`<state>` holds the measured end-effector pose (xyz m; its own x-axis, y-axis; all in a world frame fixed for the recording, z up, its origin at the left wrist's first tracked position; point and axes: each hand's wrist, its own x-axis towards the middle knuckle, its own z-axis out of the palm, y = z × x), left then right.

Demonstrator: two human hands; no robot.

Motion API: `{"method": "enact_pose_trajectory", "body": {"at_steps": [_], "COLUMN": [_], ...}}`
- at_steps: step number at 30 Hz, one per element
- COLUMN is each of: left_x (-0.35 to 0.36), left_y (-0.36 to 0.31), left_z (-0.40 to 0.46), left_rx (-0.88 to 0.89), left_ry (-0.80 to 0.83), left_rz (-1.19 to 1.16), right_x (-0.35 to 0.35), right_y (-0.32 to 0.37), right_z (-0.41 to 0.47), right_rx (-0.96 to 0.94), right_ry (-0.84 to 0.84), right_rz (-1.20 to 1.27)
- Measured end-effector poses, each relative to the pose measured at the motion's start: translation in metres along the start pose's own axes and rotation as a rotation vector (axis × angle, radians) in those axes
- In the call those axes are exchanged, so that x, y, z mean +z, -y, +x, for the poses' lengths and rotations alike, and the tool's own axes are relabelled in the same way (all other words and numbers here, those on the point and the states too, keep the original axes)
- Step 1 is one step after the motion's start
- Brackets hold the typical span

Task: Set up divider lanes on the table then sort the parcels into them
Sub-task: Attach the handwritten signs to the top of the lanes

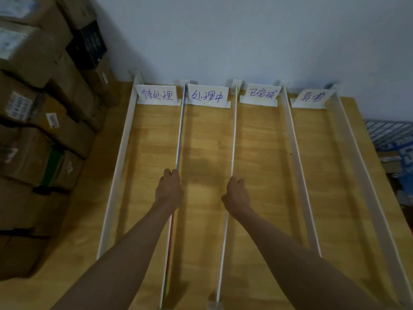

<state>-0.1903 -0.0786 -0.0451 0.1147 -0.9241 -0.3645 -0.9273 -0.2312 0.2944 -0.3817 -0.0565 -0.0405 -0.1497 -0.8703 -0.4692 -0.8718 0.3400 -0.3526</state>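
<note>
Dividers stand on the bench (205,139); left hand (169,186) and right hand (235,193) seemingly each grip one; no parcels sorted.

Four white label cards stand across the upper centre of the frame, handwritten. Left to right: 待处理 card (157,95), 处理中 card (207,96), 已完成 card (261,94). The rightmost card (311,97) is not clearly legible.

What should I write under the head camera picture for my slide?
Left hand and right hand each grip a white divider on a wooden table with four labelled lanes.
</note>
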Motion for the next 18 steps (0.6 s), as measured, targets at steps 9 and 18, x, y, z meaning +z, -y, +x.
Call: {"method": "enact_pose_trajectory", "body": {"at_steps": [9, 18], "left_x": [0.004, -0.021], "left_y": [0.006, 0.008], "left_z": [0.006, 0.003], "left_rx": [0.011, 0.098], "left_ry": [-0.059, -0.040], "left_rz": [-0.041, 0.009], "right_x": [-0.001, -0.023], "right_y": [-0.012, 0.001], "right_z": [-0.003, -0.007], "right_rx": [0.069, 0.084], "right_ry": [-0.054, -0.060], "right_rz": [-0.065, -0.066]}}
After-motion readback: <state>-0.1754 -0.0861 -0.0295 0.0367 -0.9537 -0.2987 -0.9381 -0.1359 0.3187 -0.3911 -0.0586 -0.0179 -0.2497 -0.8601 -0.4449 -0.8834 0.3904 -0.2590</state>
